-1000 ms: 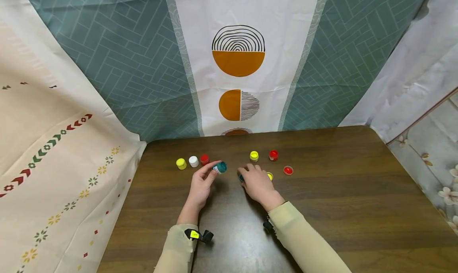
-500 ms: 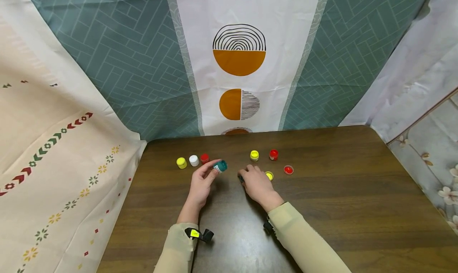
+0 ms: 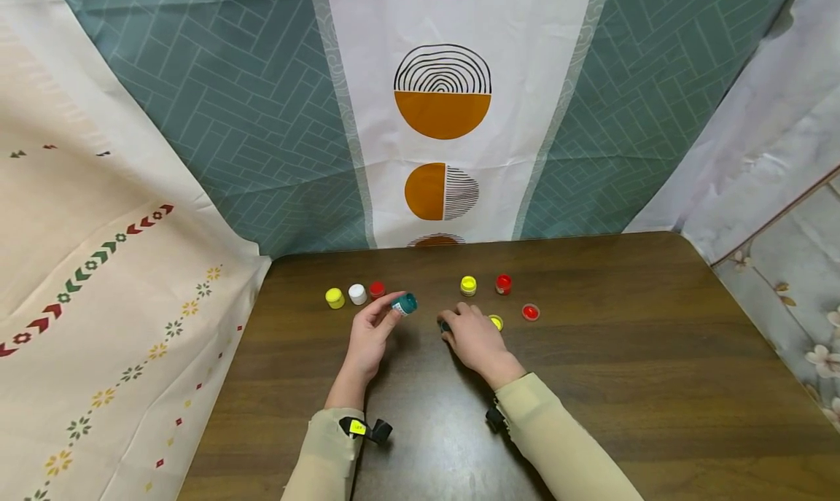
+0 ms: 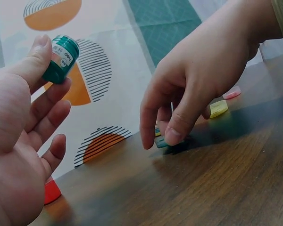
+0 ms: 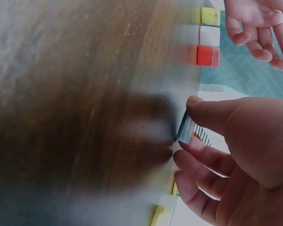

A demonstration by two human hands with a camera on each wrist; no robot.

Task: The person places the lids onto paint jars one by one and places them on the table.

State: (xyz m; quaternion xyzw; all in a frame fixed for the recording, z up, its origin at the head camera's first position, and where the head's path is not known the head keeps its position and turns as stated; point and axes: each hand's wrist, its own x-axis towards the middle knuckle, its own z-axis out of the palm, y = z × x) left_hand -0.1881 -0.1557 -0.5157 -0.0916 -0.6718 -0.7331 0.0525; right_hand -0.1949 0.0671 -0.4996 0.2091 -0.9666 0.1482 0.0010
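Note:
My left hand [image 3: 367,338] pinches a small green paint jar [image 3: 404,305] between thumb and fingers, raised above the table. The jar [image 4: 62,59] is tilted, with its label facing the left wrist camera. My right hand [image 3: 474,338] is low over the table, thumb and a finger gripping the edges of a flat green lid [image 5: 185,128]. Seen from the left wrist, the lid [image 4: 163,142] is partly hidden by the thumb and lies at or just above the tabletop; I cannot tell whether it touches.
On the wooden table [image 3: 590,384], capped yellow [image 3: 335,298], white [image 3: 357,294] and red [image 3: 377,289] jars stand left. Beyond my right hand are a yellow jar [image 3: 468,286] and a red jar [image 3: 503,284]. A yellow lid [image 3: 496,322] and red lid [image 3: 531,312] lie nearby.

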